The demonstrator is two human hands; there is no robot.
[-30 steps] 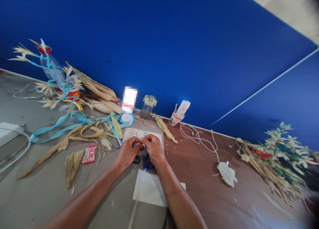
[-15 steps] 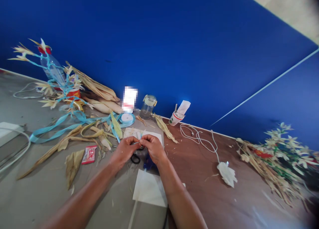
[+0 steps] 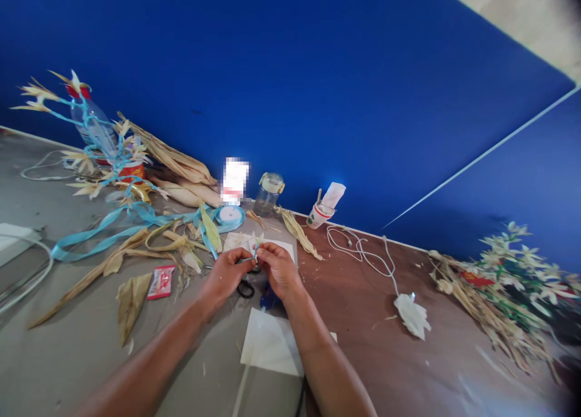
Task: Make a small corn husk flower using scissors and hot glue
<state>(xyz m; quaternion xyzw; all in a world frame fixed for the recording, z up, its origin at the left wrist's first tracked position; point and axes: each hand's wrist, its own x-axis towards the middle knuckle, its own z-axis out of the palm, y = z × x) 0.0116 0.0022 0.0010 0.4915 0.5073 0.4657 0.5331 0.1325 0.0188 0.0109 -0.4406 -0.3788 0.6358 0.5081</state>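
Note:
Over the white sheet (image 3: 285, 245), both hands meet at a small pale corn-husk flower (image 3: 258, 238) with a light blue stem. My right hand (image 3: 279, 270) pinches that stem just below the petals. Between thumb and fingers, my left hand (image 3: 227, 276) grips a thin light blue ribbon (image 3: 246, 259) that leads to the stem. Black scissor handles (image 3: 246, 289) lie below my left hand. A dark blue object (image 3: 269, 298) is partly covered by my right hand, so its kind is unclear. Behind my hands lies a roll of blue ribbon (image 3: 230, 213).
Corn husks (image 3: 91, 272) and a red packet (image 3: 160, 282) lie left. A bottle (image 3: 97, 126) with blue-stemmed flowers stands behind. A lidded jar (image 3: 269, 193) and a paper cup (image 3: 319, 214) stand along the blue wall. White cable (image 3: 363, 250) and a flower bunch (image 3: 517, 272) are right.
The fingers of my right hand have shifted slightly, and the small flower with its blue stem shows more plainly above them. The blue ribbon between the hands is now visible.

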